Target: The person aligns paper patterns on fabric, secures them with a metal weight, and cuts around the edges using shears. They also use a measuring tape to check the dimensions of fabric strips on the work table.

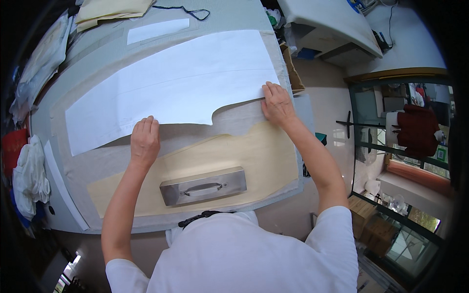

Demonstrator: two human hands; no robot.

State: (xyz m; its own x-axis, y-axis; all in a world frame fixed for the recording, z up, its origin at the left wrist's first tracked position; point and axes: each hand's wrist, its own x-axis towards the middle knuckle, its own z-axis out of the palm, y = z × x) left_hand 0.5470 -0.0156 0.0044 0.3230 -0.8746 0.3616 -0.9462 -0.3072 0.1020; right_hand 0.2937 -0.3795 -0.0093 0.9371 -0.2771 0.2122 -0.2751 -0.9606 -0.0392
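Note:
A large white paper garment pattern piece (pixel 168 77) spreads over grey cloth (pixel 205 133) on the table. At its near edge, left of centre, my left hand (pixel 146 139) holds the paper between thumb and fingers. My right hand (pixel 277 102) grips the near right corner. Part of the near edge casts a shadow and looks slightly raised. Closer to me lies a tan paper pattern piece (pixel 271 157), with a metal block weight with a handle (pixel 203 185) resting on it. Both thumbs are partly hidden.
Beyond the pattern lie a small white paper piece (pixel 158 30), a dark cord (pixel 183 8) and folded tan papers (pixel 110 9). White cloth (pixel 29 179) hangs at the left edge. A cardboard box (pixel 293 73) stands beyond the table's right edge. A white strip (pixel 64 186) lies at left.

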